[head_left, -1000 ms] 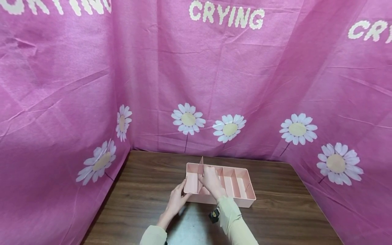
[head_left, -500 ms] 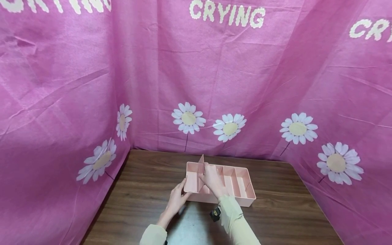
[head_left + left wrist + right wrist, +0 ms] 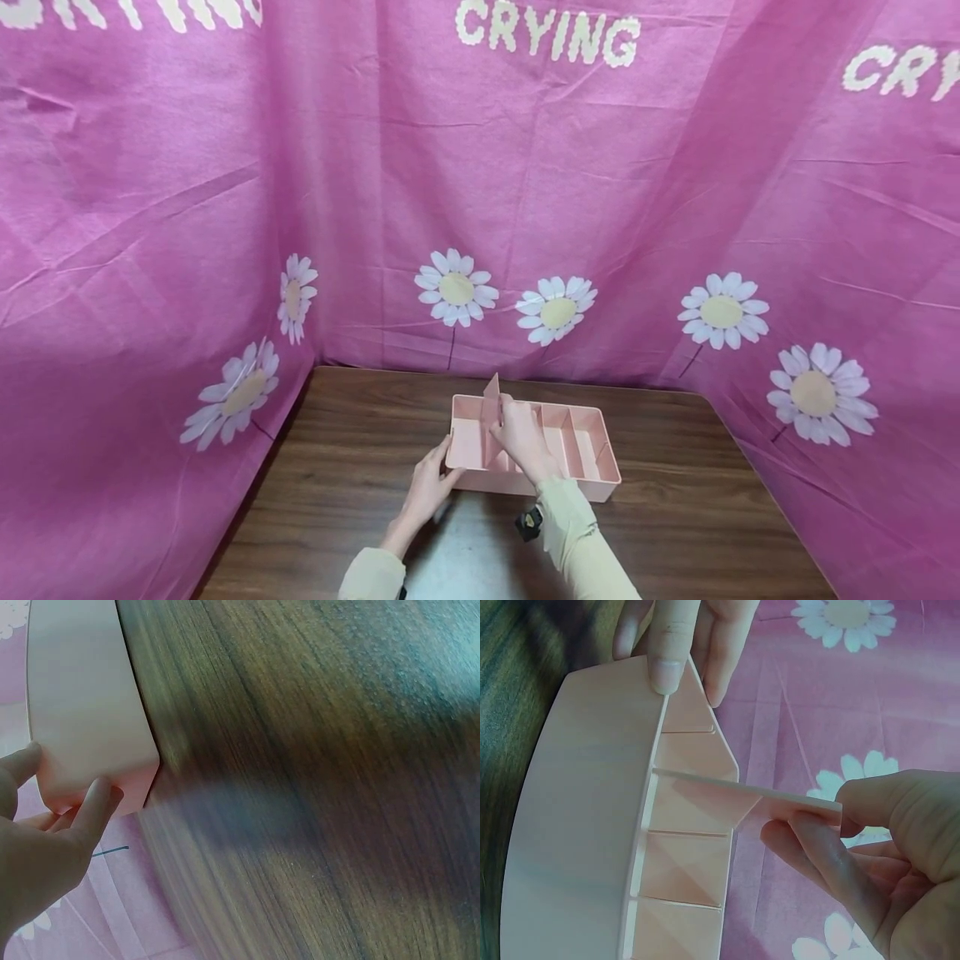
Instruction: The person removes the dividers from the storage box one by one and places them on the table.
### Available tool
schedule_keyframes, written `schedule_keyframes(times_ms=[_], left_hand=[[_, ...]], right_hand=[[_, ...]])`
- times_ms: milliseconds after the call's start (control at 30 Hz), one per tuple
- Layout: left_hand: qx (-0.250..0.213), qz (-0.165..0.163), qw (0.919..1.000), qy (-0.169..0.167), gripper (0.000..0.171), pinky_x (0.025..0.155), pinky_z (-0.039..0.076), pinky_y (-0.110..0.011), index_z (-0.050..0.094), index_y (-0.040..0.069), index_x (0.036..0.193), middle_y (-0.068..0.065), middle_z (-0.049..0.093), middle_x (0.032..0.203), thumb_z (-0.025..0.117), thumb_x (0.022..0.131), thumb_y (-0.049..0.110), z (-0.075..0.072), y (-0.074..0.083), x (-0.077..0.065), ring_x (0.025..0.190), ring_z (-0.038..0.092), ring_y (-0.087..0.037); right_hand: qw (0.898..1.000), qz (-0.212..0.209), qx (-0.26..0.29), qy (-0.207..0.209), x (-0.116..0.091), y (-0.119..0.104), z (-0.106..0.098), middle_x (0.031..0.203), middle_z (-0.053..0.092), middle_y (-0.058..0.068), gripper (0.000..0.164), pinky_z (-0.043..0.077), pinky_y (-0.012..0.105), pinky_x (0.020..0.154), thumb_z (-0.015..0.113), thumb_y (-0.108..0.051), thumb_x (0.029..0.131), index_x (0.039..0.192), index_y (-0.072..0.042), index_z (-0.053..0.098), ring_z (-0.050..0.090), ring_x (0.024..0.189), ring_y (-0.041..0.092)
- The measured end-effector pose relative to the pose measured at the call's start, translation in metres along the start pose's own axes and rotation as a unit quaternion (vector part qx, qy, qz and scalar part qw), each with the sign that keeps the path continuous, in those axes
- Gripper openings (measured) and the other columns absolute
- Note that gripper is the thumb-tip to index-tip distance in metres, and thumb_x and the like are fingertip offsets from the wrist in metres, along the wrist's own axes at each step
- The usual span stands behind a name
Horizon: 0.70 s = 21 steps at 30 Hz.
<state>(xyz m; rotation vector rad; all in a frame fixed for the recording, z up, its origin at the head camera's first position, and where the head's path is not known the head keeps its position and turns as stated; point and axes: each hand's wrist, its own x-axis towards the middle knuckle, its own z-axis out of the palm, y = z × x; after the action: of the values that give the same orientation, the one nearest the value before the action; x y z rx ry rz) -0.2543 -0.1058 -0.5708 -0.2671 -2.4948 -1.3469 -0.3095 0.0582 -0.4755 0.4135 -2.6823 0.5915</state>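
Note:
A long pale-pink organizer box (image 3: 487, 482) stands on the table, split crosswise into several compartments. My left hand (image 3: 427, 487) grips its left end; in the left wrist view the thumb and fingers (image 3: 96, 802) spread around the corner of the box (image 3: 90, 690). My right hand (image 3: 525, 437) pinches a thin pink divider (image 3: 491, 407) between thumb and fingers. In the right wrist view this divider (image 3: 799, 805) slants, its far end sticking up past the rim and its near end down at the front wall. The right hand (image 3: 900, 862) covers some middle compartments in the head view.
Other dividers (image 3: 576, 442) stand upright farther right in the box. The dark wood table (image 3: 697, 517) extends around it, with a bright glare patch (image 3: 465, 550) in front. A magenta daisy-print cloth (image 3: 375, 208) hangs at the back and both sides.
The divider's far end has risen slightly higher above the rim, with the right hand moving up along with it. The left hand keeps its grip on the box; the head view has shifted slightly.

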Motion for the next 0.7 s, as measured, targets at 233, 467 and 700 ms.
schedule_keyframes(times_ms=[233,467,700], left_hand=[[0.002,0.002,1.0,0.006,0.06,0.07,0.057,-0.036,0.048,-0.007,0.132,-0.026,0.062,0.117,0.072,0.081,0.015,0.001,-0.001,0.0,0.093,0.063,-0.03],[0.027,0.008,0.9996,0.009,0.059,0.076,0.056,-0.034,0.05,-0.007,0.13,-0.025,0.062,0.118,0.072,0.081,0.017,0.002,-0.002,0.001,0.098,0.064,-0.03],[0.029,0.005,0.9995,0.008,0.058,0.084,0.053,-0.043,0.051,-0.007,0.129,-0.026,0.06,0.122,0.073,0.08,0.015,0.002,-0.001,0.002,0.107,0.062,-0.034]], right_hand=[[1.0,-0.016,0.008,0.01,-0.003,0.003,-0.007,0.063,0.058,0.005,0.025,0.043,0.023,0.047,0.071,0.002,0.067,0.09,0.002,0.06,0.05,0.052,0.012],[0.999,-0.013,-0.002,0.036,-0.011,0.009,-0.013,0.068,0.065,0.012,0.037,0.047,0.027,0.049,0.068,0.002,0.067,0.104,0.008,0.061,0.057,0.056,0.018],[0.999,0.01,-0.006,0.036,-0.017,0.012,-0.023,0.073,0.067,0.013,0.031,0.049,0.032,0.05,0.068,0.001,0.067,0.098,0.004,0.063,0.061,0.06,0.02]])
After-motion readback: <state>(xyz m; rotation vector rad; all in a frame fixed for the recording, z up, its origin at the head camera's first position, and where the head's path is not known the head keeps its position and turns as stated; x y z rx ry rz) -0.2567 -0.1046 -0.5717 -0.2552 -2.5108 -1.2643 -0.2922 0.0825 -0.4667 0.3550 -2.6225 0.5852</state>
